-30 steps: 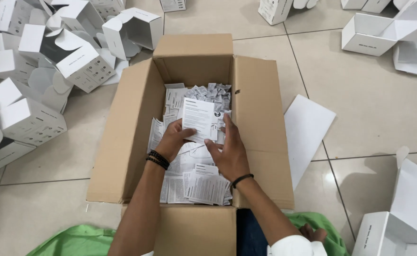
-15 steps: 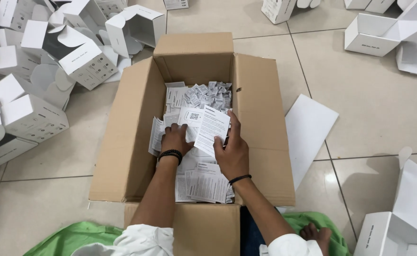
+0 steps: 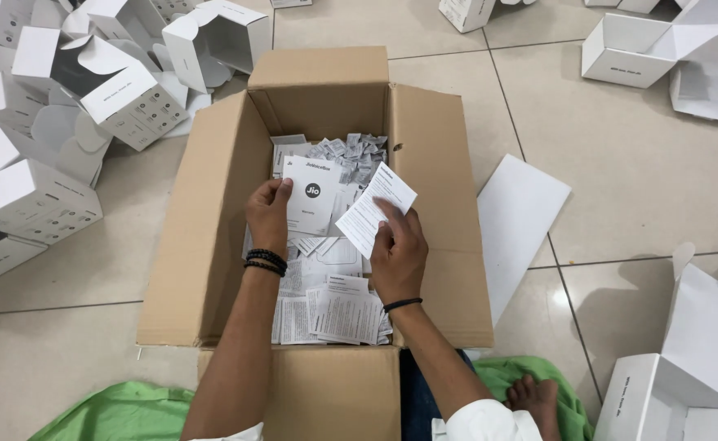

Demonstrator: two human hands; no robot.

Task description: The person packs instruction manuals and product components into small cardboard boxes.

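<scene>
Near edge: green cloth (image 3: 122,412) and a bare foot (image 3: 536,398) on the floor, right behind the carton's near flap. Open brown carton (image 3: 212,237) sits on the tiled floor (image 3: 636,188), all four flaps out. Near end of the carton floor: loose folded printed leaflets (image 3: 342,310), overlapping, not squared up. Both forearms reach in over the near flap. Left hand (image 3: 269,214), black beaded bands at the wrist, fingers closed on the left edge of a white booklet card (image 3: 314,196), held up off the pile. Right hand (image 3: 398,255), thin black band, pinches a white printed leaflet (image 3: 375,211) between thumb and fingers, tilted, its corner just beside the card. Far end of the carton: heap of small grey sachets (image 3: 359,151) against the far wall. Outside, left of the carton: pile of open white boxes (image 3: 122,102), lids up, some tipped. Right: flat white sheet (image 3: 514,229) just beside the right flap, more white boxes (image 3: 620,53) at the far right, one (image 3: 685,367) at the near right. Risks, my read: both grips are edge pinches on thin paper, so either piece can slip back into the pile and get lost among lookalikes. Leaflets could cling together, so a double pick looks likely. Forearms resting on the near flap could crease it.
</scene>
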